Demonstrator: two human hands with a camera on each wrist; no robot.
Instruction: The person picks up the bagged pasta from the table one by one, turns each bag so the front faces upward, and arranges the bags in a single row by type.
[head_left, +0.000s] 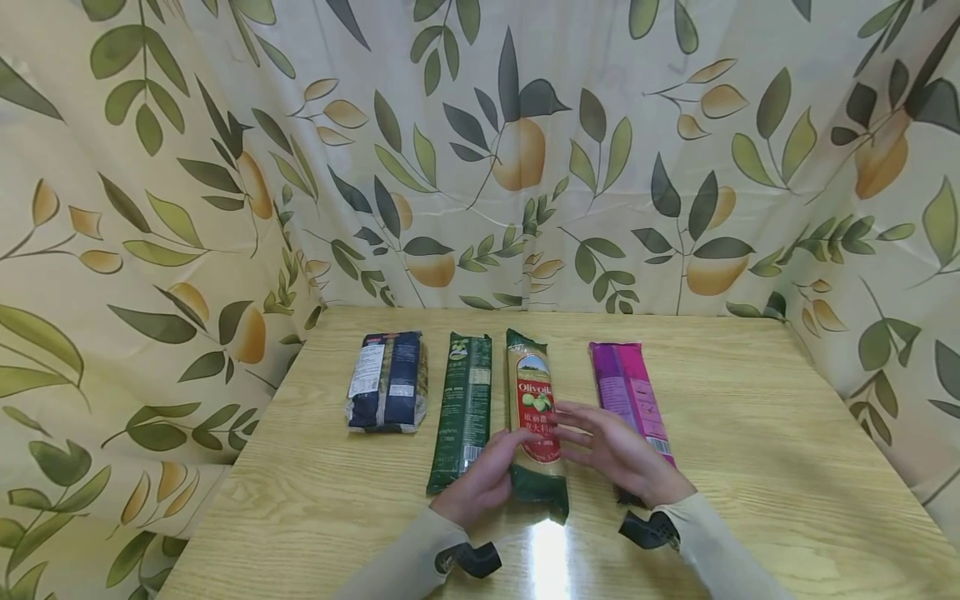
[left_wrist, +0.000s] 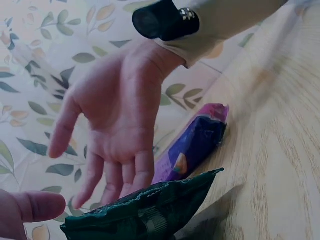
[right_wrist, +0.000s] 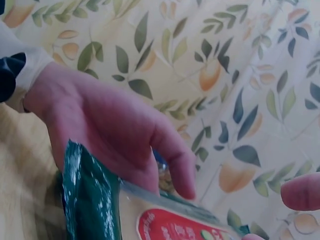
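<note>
A pack of spaghetti (head_left: 536, 429) with a red Olivoila label and green ends lies in the middle of the table, front face up. My left hand (head_left: 491, 475) is at its left edge, thumb above the pack and fingers partly hidden behind it. Along the right edge is my right hand (head_left: 618, 450), its fingers extended toward the label. In the left wrist view the right palm (left_wrist: 120, 110) shows, its straight fingertips hidden behind the pack's green end (left_wrist: 145, 215). The left hand (right_wrist: 110, 125) appears relaxed in the right wrist view. Whether either hand touches the pack is unclear.
Left of the spaghetti lie a dark green pack (head_left: 461, 408) and a navy bag (head_left: 387, 383) with a clear window. A magenta-purple pack (head_left: 633, 392) lies to the right, partly under the right hand. Patterned curtain (head_left: 480, 150) encloses the wooden table (head_left: 757, 433).
</note>
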